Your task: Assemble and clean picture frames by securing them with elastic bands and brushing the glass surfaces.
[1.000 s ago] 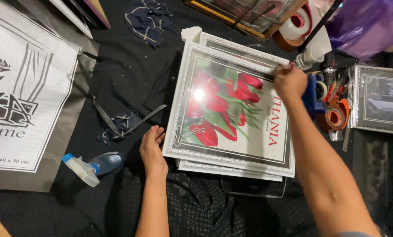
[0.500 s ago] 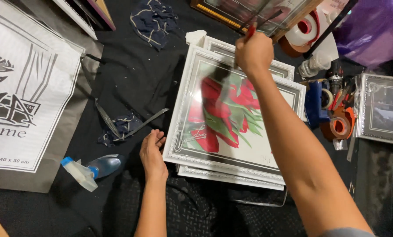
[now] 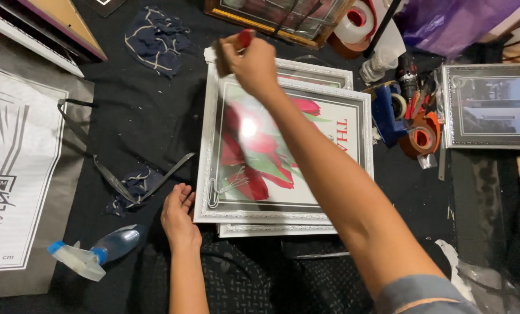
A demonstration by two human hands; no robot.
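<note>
A black cloth (image 3: pixel 138 122) covers the work surface and bears everything shown. At far left lies a large grey sheet with a white printed panel (image 3: pixel 15 186), flat and partly out of view. At centre lies a white ornate picture frame (image 3: pixel 283 216) holding a print of red flowers under glass, which reflects a bright spot of light; it rests on top of a second white frame (image 3: pixel 324 72) whose edges show beyond its far and near sides. At right lies a silver-framed picture (image 3: pixel 489 104), well apart from the central frame. Between these two lies a cluster of tape rolls and small tools (image 3: pixel 414 119), including an orange roll and a blue dispenser. The right hand (image 3: pixel 251 64) is stretched across the glass to the far left corner of the central frame, its fingers clamped around a small brush with a red tip (image 3: pixel 236 43), blurred by motion. The left hand (image 3: pixel 178 212) lies flat on the cloth, palm down and fingers spread, holding nothing, just beside the near left corner of the central frame. Near it lie a clear spray bottle with a blue collar (image 3: pixel 97 250), on its side, and a dark patterned rag (image 3: pixel 133 183) with two thin metal strips across it.
</note>
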